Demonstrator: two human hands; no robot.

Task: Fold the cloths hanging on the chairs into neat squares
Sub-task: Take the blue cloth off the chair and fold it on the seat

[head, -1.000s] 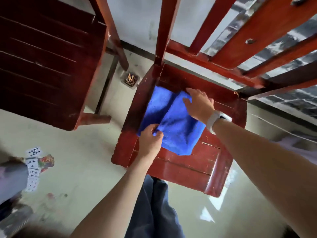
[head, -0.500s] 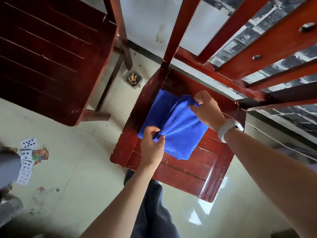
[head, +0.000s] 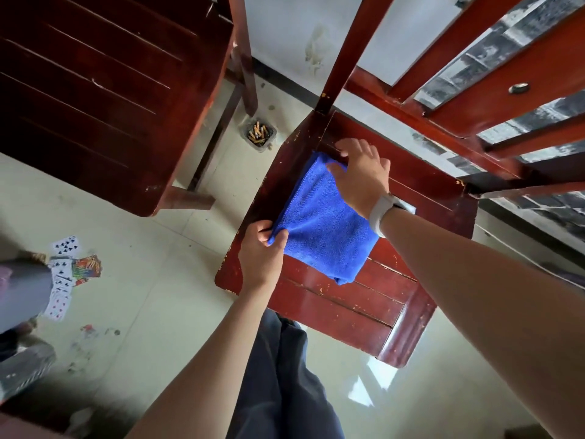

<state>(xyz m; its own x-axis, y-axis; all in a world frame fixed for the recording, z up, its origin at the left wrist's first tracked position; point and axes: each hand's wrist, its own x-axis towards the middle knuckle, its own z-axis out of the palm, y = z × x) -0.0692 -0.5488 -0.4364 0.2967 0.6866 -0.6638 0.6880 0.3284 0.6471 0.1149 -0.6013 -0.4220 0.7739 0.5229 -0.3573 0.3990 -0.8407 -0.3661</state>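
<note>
Red-brown slatted wooden chairs: two, one [head: 364, 289] bearing the cloth, one [head: 104, 90] at left.
Folded blue microfibre cloth [head: 323, 229]: one.
Hands: two, left [head: 261, 255], right [head: 359, 175].
Clear ashtray of cigarette butts [head: 258, 134]: one.

cloth [head: 319, 223] on chair seat [head: 364, 299] | cards [head: 63, 274] left, perhaps on floor

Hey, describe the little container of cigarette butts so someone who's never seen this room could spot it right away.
Start at the red wooden chair that holds the blue cloth. Look to the pale floor just off its far left corner, by the wall. The small clear container there holds orange-tipped cigarette butts; the playing cards lie flat, much nearer the person.
</note>
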